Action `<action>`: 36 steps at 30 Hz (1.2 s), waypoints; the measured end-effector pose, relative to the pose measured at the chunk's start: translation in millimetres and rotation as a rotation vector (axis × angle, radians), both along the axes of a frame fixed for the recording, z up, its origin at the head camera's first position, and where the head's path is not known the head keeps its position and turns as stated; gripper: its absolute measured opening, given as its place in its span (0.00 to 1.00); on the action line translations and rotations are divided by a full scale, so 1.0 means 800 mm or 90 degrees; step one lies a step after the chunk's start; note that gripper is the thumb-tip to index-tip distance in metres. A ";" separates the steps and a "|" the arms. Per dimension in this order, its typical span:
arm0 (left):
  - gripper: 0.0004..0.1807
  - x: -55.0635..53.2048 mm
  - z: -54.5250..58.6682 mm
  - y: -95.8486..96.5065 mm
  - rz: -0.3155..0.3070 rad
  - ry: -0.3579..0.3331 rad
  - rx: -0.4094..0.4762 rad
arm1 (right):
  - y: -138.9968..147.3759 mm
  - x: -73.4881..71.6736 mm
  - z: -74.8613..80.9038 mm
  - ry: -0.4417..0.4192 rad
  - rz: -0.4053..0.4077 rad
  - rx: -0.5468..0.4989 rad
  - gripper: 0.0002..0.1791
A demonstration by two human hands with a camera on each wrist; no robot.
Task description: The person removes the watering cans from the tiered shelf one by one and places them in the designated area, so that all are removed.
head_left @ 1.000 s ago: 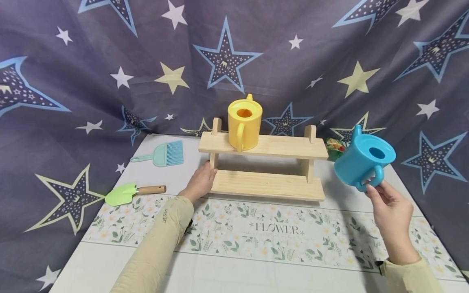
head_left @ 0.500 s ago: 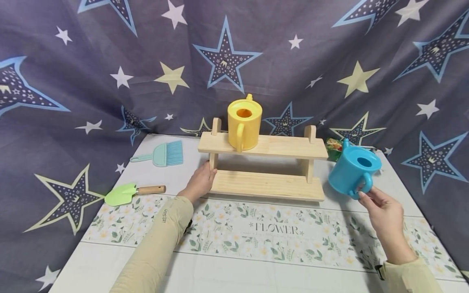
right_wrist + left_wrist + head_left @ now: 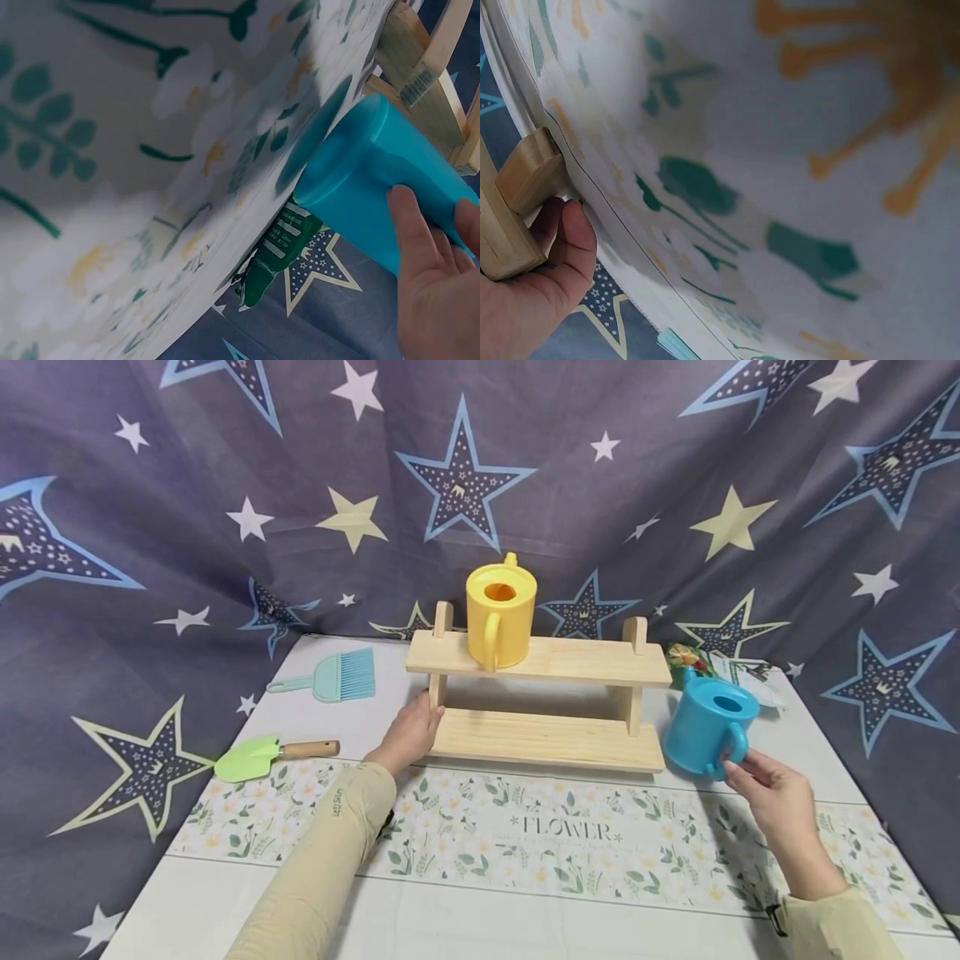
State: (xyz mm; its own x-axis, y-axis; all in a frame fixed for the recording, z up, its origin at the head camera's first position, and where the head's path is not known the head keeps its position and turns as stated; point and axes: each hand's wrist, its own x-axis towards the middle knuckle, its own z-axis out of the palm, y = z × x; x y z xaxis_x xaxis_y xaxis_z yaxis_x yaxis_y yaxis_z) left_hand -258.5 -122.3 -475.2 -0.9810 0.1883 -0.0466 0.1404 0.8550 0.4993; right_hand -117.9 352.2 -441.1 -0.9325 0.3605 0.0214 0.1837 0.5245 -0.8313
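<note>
A two-tier wooden shelf point(image 3: 547, 737) stands mid-table, a yellow watering can point(image 3: 510, 622) upright on its top board. At the shelf's left end, my left hand point(image 3: 408, 732) grips the lower board; the left wrist view shows fingers point(image 3: 576, 232) curled by the wooden edge point(image 3: 506, 232). My right hand point(image 3: 776, 797) holds a blue watering can point(image 3: 701, 731) by its handle, right of the shelf. In the right wrist view, that can's base point(image 3: 345, 161) hangs slightly tilted just above the cloth. The hand partly hides the handle there.
A teal brush point(image 3: 330, 677) and a green trowel point(image 3: 251, 758) with a wooden handle lie on the left. Behind the blue can are a green packet point(image 3: 684, 662) and a pale packet point(image 3: 750, 681). A starred curtain point(image 3: 480, 468) backs the table.
My right hand has lowered the blue watering can and brought it left, closer to the shelf, tilting it more upright. The pale packet behind shows more. My left hand has stayed put.
</note>
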 end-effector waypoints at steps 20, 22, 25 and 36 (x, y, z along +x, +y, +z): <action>0.24 -0.002 -0.001 0.000 0.006 -0.002 0.000 | 0.009 -0.002 -0.003 -0.126 0.011 0.033 0.30; 0.23 -0.002 -0.001 0.000 0.006 -0.001 0.000 | 0.010 -0.002 -0.003 -0.135 0.022 0.045 0.29; 0.23 -0.001 -0.001 0.000 0.009 -0.002 0.001 | 0.009 -0.001 -0.001 -0.152 0.046 0.060 0.29; 0.23 -0.001 0.001 -0.001 -0.004 0.004 0.007 | 0.009 -0.004 0.004 -0.221 0.051 0.089 0.31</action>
